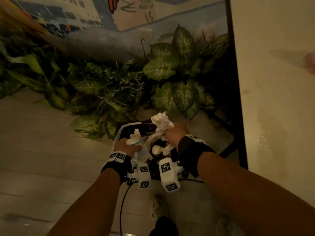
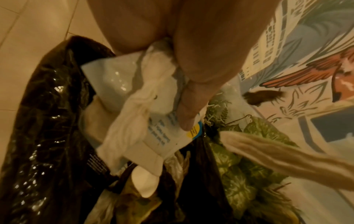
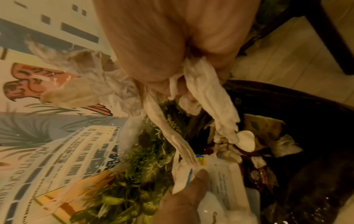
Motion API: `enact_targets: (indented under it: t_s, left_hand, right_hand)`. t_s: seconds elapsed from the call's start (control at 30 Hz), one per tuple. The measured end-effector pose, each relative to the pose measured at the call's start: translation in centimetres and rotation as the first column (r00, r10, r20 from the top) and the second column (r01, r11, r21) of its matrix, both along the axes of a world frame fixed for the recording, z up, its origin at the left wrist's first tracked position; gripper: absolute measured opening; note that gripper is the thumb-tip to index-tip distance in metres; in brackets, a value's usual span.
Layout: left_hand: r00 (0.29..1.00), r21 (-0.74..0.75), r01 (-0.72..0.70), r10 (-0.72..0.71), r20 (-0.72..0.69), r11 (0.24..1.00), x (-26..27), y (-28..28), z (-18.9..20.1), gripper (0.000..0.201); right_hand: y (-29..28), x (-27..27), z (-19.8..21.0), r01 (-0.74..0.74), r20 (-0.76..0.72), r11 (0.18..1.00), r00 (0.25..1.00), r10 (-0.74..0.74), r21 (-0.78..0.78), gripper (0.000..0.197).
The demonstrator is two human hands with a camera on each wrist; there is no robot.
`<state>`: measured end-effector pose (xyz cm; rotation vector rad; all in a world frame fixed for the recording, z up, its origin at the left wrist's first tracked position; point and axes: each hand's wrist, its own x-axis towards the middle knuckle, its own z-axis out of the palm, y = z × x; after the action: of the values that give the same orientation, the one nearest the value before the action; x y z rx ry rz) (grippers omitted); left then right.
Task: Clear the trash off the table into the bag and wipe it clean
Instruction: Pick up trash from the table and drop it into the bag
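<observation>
A black trash bag (image 1: 124,132) (image 2: 44,121) (image 3: 298,106) stands open on the floor, holding crumpled tissues and wrappers. My left hand (image 1: 125,147) (image 2: 184,84) grips a white printed wrapper (image 2: 166,136) (image 3: 224,178) together with a twisted white tissue (image 2: 134,121) at the bag's near rim. My right hand (image 1: 175,131) (image 3: 172,50) clutches a bunch of crumpled white tissues (image 1: 160,121) (image 3: 208,91) over the bag's mouth. Their loose ends hang down toward the trash inside.
The cream table (image 1: 276,99), with wet streaks, runs along the right; its dark leg (image 1: 238,116) stands beside the bag. Artificial leafy plants (image 1: 162,68) crowd behind the bag below a painted wall. Tiled floor (image 1: 42,142) lies open to the left.
</observation>
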<state>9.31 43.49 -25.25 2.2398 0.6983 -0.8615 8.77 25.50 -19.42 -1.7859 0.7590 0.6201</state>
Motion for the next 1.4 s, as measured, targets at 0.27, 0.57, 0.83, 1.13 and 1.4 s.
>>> enact_targets:
  t_s: [0.27, 0.57, 0.83, 1.13, 1.4]
  left_hand:
    - [0.999, -0.061, -0.02, 0.019, -0.029, 0.998, -0.5, 0.7, -5.1, 0.066]
    - [0.977, -0.032, -0.162, 0.165, 0.134, 0.986, -0.7, 2.9, -2.1, 0.051]
    - [0.939, -0.087, -0.093, 0.116, 0.323, 0.992, 0.3, -0.7, 7.0, 0.025]
    - [0.85, -0.337, 0.243, -0.032, 0.525, 0.91, 0.2, -16.0, 19.1, 0.009]
    - [0.67, -0.223, 0.652, -0.413, 0.617, 0.725, -4.0, -30.5, 23.8, 0.01]
  right_hand:
    - [1.2, -1.1, -6.0, -0.114, -0.117, 0.987, 0.988, 0.1, -0.115, 0.027]
    - [0.5, -1.6, -5.1, -0.399, -0.287, 0.916, 0.881, 0.376, -0.027, 0.095]
    - [-4.3, -1.1, 8.1, -0.443, 0.096, 0.891, 0.887, 0.452, -0.101, 0.036]
    - [-18.0, -11.4, 21.2, -0.475, 0.275, 0.859, 0.814, 0.512, -0.192, 0.012]
    - [-32.0, -22.0, 23.2, -0.392, 0.096, 0.842, 0.885, 0.455, -0.372, 0.013]
